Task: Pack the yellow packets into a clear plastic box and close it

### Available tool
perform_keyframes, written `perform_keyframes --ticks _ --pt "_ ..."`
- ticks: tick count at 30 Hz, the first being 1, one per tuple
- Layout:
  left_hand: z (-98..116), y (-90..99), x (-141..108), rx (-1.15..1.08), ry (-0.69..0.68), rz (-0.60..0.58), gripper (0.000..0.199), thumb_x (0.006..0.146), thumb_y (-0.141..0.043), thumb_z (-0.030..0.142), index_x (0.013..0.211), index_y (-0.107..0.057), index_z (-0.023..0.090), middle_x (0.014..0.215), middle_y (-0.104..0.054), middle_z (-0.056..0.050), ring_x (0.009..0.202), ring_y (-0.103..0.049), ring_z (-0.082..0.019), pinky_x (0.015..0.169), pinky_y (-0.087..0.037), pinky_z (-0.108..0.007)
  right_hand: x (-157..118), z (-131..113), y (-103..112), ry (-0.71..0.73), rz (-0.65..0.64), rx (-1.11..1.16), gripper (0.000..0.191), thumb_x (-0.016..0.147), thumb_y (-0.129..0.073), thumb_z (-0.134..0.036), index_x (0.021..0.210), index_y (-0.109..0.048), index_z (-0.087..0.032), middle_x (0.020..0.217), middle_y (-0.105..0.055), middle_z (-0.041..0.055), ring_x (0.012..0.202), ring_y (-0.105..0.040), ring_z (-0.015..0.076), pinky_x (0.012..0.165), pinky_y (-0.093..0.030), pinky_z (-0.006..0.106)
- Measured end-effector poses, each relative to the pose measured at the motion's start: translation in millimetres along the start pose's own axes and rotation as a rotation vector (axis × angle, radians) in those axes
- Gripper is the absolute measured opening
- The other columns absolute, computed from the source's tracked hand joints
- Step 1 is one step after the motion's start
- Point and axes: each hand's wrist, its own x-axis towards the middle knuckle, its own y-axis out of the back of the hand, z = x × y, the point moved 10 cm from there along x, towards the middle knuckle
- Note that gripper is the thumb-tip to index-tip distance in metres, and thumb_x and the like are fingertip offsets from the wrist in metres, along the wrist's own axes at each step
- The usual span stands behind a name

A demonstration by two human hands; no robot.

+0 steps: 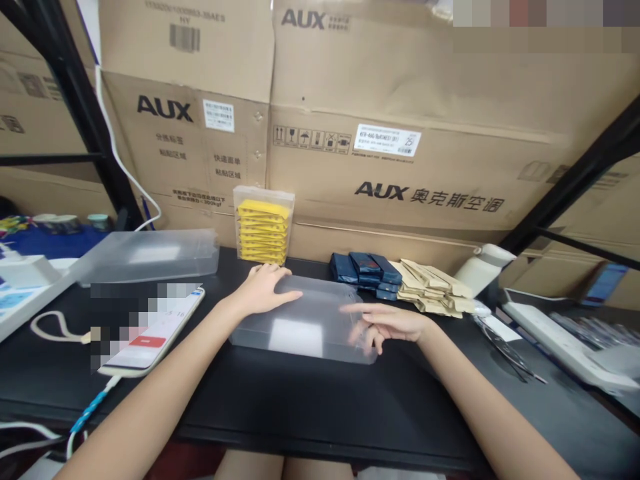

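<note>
A clear plastic box [313, 310] lies flat on the black table in front of me. My left hand [267, 288] grips its far left part, fingers over the back edge and thumb stretched across the top. At the box's right end is my right hand [387, 325], its index finger reaching over the top and the other fingers curled around the end. Those fingertips look slightly blurred, and some show through the plastic. Just behind the left hand, a clear box filled with yellow packets [263, 228] stands upright.
Another clear box [150, 255] lies at the left, behind a phone [155, 330] with a cable. Dark blue packets [365, 272] and beige packets [433, 287] are stacked at the back right, near a white bottle [483, 267] and glasses [515, 353]. Cardboard boxes [320, 167] wall the back.
</note>
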Motion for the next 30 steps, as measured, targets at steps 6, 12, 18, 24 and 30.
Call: perform_keyframes --ticks 6,12,18,24,30 --pt "-2.7 -0.7 0.3 -0.027 0.003 0.007 0.063 0.074 -0.045 0.071 0.113 -0.059 0.024 0.114 -0.061 -0.009 0.112 -0.051 -0.03 0.101 -0.029 -0.049 -5.2 -13.0 62.7 0.156 0.493 -0.025 0.036 0.081 -0.062 -0.044 0.081 -0.066 -0.008 0.062 -0.061 0.0033 0.038 -0.043 0.0036 0.03 -0.03 0.014" --pt "-4.3 -0.7 0.2 -0.033 0.019 0.003 0.062 0.072 -0.047 0.072 0.111 -0.06 0.025 0.112 -0.062 -0.008 0.11 -0.051 -0.031 0.099 -0.031 -0.049 -48.8 -60.8 73.3 0.581 1.088 -0.547 0.035 0.08 -0.059 -0.051 0.082 -0.064 -0.016 0.081 -0.064 0.0072 0.056 -0.056 0.0122 0.043 -0.044 0.023" --pt "0.2 -0.4 -0.1 -0.051 -0.007 -0.004 0.061 0.074 -0.045 0.071 0.11 -0.058 0.024 0.111 -0.061 -0.009 0.11 -0.052 -0.03 0.098 -0.031 -0.048 -24.8 -66.9 47.2 0.537 0.91 -0.888 0.041 0.093 -0.038 -0.046 0.111 -0.065 -0.021 0.138 -0.045 0.012 0.103 -0.06 0.0256 0.08 -0.053 0.04" --pt "1.9 0.2 -0.6 -0.036 -0.007 -0.005 0.061 0.074 -0.045 0.07 0.111 -0.057 0.023 0.111 -0.061 -0.01 0.11 -0.052 -0.03 0.099 -0.031 -0.049 -10.3 -62.2 55.6 0.495 0.919 -1.073 0.046 0.096 -0.03 -0.042 0.123 -0.058 -0.018 0.142 -0.043 0.0095 0.128 -0.044 0.0257 0.11 -0.03 0.043" --pt "1.7 -0.1 -0.5 -0.034 -0.001 -0.011 0.062 0.074 -0.044 0.071 0.112 -0.057 0.023 0.111 -0.061 -0.01 0.111 -0.051 -0.03 0.099 -0.03 -0.049 -5.7 -56.2 53.0 0.396 0.924 -1.168 0.048 0.095 -0.032 -0.045 0.136 -0.045 -0.024 0.149 -0.033 0.0051 0.13 -0.042 0.0264 0.111 -0.03 0.044"
